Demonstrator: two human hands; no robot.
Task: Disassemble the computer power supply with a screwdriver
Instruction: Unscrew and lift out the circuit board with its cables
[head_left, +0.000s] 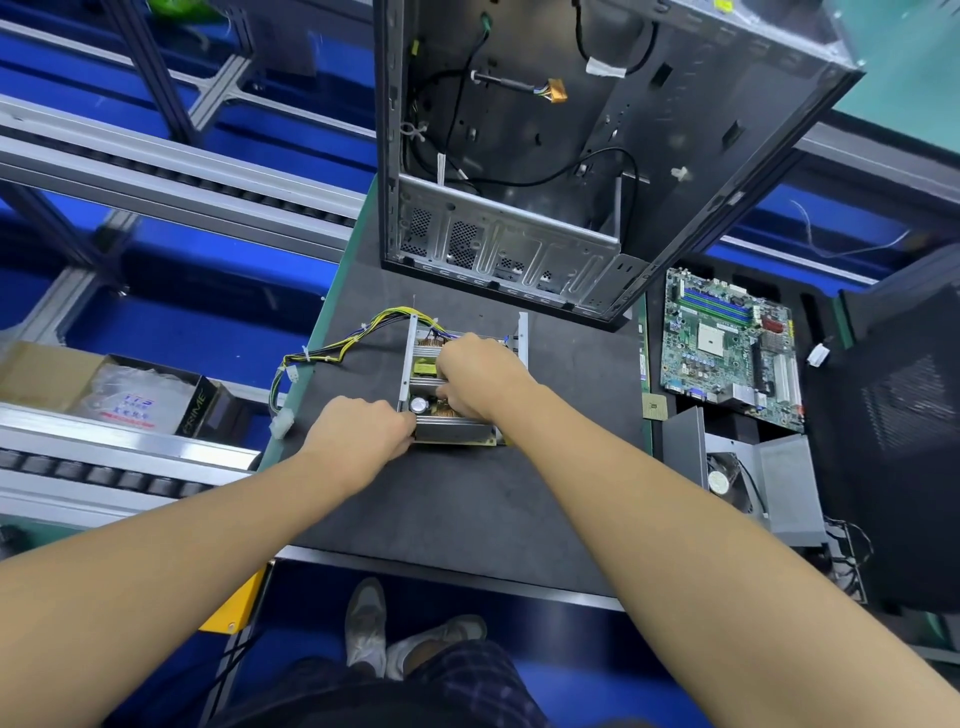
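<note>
The opened power supply (451, 426) lies in the middle of the dark mat (467, 499), its cover off, with heatsinks, a capacitor and coils showing. A yellow and black cable bundle (332, 353) trails from it to the left over the table edge. My left hand (358, 431) grips the near left corner of the unit, fingers curled on its edge. My right hand (475, 374) lies over the circuit board inside with fingers curled down among the parts; what they hold is hidden. No screwdriver is in sight.
An empty computer case (597, 156) stands behind the unit. To the right are a motherboard (727, 343), a CPU chip (653, 405) and the grey cover with a fan (753, 478). Conveyor rails (130, 171) and a box (130, 389) lie to the left.
</note>
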